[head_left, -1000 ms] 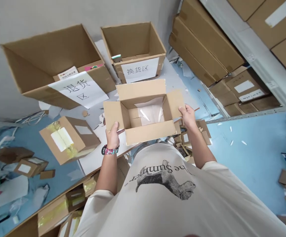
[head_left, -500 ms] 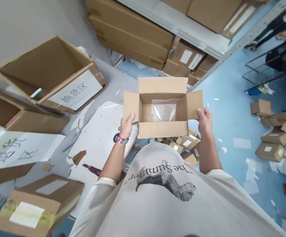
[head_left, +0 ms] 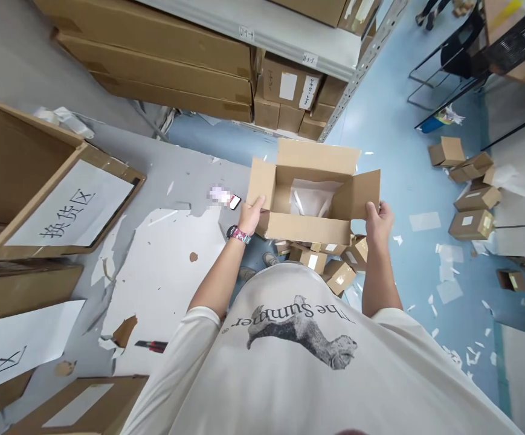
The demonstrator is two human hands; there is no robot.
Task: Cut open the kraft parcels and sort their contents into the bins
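Observation:
Between my two hands is a cardboard box (head_left: 310, 229), its flaps folded outward and its top uncovered. A translucent plastic sheet or bag (head_left: 313, 196) with white strips lies on the bottom inside it. My left hand (head_left: 250, 216) is closed on the left end of the box, thumb on the side flap. My right hand (head_left: 379, 220) pinches the lower edge of the right flap. The box is held in the air in front of my body, above several small cartons.
A utility knife (head_left: 151, 345) and a phone (head_left: 234, 201) lie on the grey-and-white work surface (head_left: 167, 260) at left. Large labelled cartons (head_left: 69, 211) stand beyond it. Metal shelving (head_left: 289, 54) is ahead. Small taped boxes (head_left: 325, 266) and paper scraps litter the blue floor.
My view has swung to the right, so the surroundings shift left. The box, still in both hands, has moved slightly right and tilted, and the phone on the work surface now shows.

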